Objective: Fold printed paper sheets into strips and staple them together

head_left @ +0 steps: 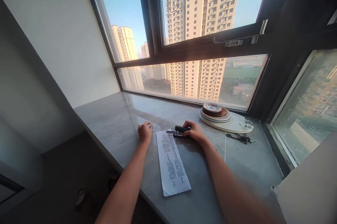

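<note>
A black stapler [181,130] straddles the top edge of a printed paper [172,168], its jaws apart over the sheet's upper right part. My right hand [194,132] grips the stapler's rear end from the right. The paper looks layered or folded and lies lengthwise toward me on the grey sill. Left of its top edge, apart from it, my left hand [145,131] rests on the sill with fingers curled in loosely. Nothing shows in that hand.
Stacked plates and round pieces [214,112] sit by the window on the right, on a pale oval board [239,124]. A dark beaded or corded item [240,138] lies before them. The glossy sill [105,120] drops off at its left edge. Window frames [184,50] rise behind.
</note>
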`<action>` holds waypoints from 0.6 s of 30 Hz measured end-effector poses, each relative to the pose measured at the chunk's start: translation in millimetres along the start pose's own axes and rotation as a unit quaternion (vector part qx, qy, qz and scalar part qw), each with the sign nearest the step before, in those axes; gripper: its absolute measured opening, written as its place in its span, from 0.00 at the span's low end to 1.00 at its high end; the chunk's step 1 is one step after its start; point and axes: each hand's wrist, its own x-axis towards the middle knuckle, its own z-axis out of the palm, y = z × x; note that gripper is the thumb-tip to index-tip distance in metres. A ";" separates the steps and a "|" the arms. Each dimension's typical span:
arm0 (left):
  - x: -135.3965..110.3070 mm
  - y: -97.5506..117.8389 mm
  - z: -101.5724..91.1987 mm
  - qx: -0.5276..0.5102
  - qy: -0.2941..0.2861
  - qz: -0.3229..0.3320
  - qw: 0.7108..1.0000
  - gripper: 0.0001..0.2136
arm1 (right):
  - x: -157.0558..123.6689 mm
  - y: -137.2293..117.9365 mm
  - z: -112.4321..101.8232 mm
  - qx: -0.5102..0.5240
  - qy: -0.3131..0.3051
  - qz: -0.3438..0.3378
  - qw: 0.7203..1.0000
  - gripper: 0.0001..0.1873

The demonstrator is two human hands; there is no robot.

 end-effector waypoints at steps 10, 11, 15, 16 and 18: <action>-23.5 -17.7 -20.6 0.196 -0.050 0.048 0.978 0.10 | -1.2 -4.7 -0.5 0.005 -0.009 0.016 1.000 0.11; -24.4 -16.9 -20.8 0.204 -0.052 0.053 0.976 0.11 | -1.2 -4.7 -0.5 0.003 -0.009 0.015 1.000 0.11; -27.2 -13.9 -20.3 0.220 -0.049 0.055 0.973 0.13 | -1.4 -6.3 -0.5 0.001 -0.005 0.013 1.000 0.11; -28.0 -13.8 -20.2 0.224 -0.044 0.050 0.972 0.11 | -1.4 -6.8 -0.5 0.002 -0.005 0.013 1.000 0.11; -29.2 -14.4 -20.2 0.232 -0.030 0.035 0.972 0.07 | -1.3 -7.4 -0.5 0.004 -0.007 0.014 1.000 0.11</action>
